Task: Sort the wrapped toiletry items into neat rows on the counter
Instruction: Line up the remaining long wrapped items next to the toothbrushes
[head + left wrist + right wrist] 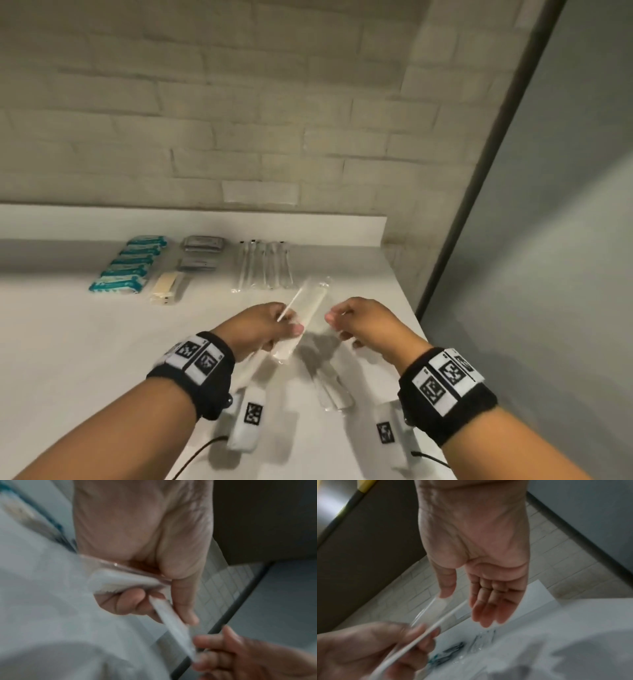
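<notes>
My left hand (274,325) grips wrapped toothbrushes (310,308), clear packets with white handles that point up and away over the white counter (85,342). In the left wrist view the fingers (123,601) curl round a packet (171,622). My right hand (346,318) hovers just right of the packets. Its palm is bare and its fingers (484,609) lie relaxed in the right wrist view, with the thumb tip at a packet's end (435,604). A row of wrapped toothbrushes (263,267) lies at the back.
Teal packets (126,270), grey sachets (202,255) and tan packets (166,291) lie in rows at the back left. Loose clear packets (330,387) sit on the counter below my hands. A grey panel (548,240) bounds the counter's right edge; a tiled wall stands behind.
</notes>
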The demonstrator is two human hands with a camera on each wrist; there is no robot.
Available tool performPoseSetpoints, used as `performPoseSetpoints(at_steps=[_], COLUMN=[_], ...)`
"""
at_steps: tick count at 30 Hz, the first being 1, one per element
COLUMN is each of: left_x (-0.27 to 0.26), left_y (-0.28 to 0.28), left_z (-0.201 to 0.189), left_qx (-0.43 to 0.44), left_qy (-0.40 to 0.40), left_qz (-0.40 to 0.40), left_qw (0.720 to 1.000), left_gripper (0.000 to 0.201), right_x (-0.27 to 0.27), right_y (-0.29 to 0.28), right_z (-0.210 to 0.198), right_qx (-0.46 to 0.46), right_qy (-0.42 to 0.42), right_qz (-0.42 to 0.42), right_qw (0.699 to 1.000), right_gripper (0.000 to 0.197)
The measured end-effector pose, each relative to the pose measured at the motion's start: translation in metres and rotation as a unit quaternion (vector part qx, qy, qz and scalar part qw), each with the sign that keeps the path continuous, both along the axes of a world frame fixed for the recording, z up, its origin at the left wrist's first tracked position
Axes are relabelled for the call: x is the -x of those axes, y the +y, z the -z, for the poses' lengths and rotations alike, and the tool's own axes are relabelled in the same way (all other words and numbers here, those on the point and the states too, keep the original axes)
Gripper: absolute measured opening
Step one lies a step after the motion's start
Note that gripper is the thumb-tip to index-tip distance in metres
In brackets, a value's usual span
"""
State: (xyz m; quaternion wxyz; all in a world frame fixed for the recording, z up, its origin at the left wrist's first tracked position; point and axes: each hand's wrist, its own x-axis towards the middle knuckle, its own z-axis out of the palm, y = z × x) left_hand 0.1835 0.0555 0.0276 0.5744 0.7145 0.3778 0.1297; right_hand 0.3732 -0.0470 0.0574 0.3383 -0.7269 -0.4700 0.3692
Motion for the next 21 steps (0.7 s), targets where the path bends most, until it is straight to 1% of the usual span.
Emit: performPoseSetpoints(at_steps=[1,2,4,5,8,9,10,12,14,15,17,19,21], left_x=[-0.013,-0.023,-0.04,-0.045,-0.049,-0.047,-0.046,-0.045,-0.046,-0.047,-0.049,-0.054,-0.06], left_y=[-0.008,-0.015,-0.027,-0.031,-0.032,-0.03,-0.026,-0.016,-0.006,-0.001,0.007,0.017,0.025], left_z=[-0.004,-0.007,-0.011,-0.013,-0.013,-0.012,-0.011,-0.009,-0.011,-0.013,-0.021,-0.028,-0.033], left_qx=[0.048,0.079,0.118,0.142,0.215,0.224,0.217,0.178,0.135,0.102,-0.005,-0.133,-0.221], left_qy=[-0.051,-0.083,-0.119,-0.136,-0.184,-0.187,-0.172,-0.114,-0.061,-0.038,0.026,0.07,0.101], left_qz=[0.013,0.031,0.047,0.046,0.033,0.024,0.014,-0.014,-0.054,-0.071,-0.071,-0.047,-0.027], left_qw=[0.997,0.993,0.985,0.979,0.959,0.956,0.961,0.977,0.987,0.992,0.997,0.988,0.97], left_gripper=[0.013,0.009,0.005,0.008,0.034,0.04,0.043,0.045,0.043,0.038,0.028,0.022,0.02], right_x=[-0.002,-0.002,-0.007,-0.009,-0.022,-0.027,-0.032,-0.041,-0.047,-0.049,-0.053,-0.059,-0.065], right_y=[-0.001,-0.001,0.0,0.0,0.005,0.007,0.008,0.014,0.019,0.021,0.026,0.031,0.036], right_z=[-0.002,-0.004,-0.007,-0.007,-0.004,-0.003,-0.001,0.003,0.006,0.008,0.012,0.014,0.016], right_qx=[-0.021,-0.042,-0.084,-0.099,-0.118,-0.118,-0.119,-0.109,-0.08,-0.063,-0.023,0.009,0.021], right_qy=[0.043,0.076,0.107,0.112,0.123,0.123,0.116,0.097,0.086,0.082,0.073,0.055,0.047], right_qz=[-0.012,-0.018,-0.019,-0.02,-0.013,-0.003,0.01,0.038,0.049,0.047,0.04,0.041,0.05], right_qw=[0.999,0.996,0.991,0.989,0.985,0.985,0.986,0.989,0.992,0.994,0.996,0.998,0.997], right_gripper=[0.022,0.019,0.017,0.016,0.014,0.014,0.014,0.016,0.014,0.012,0.007,0.011,0.014])
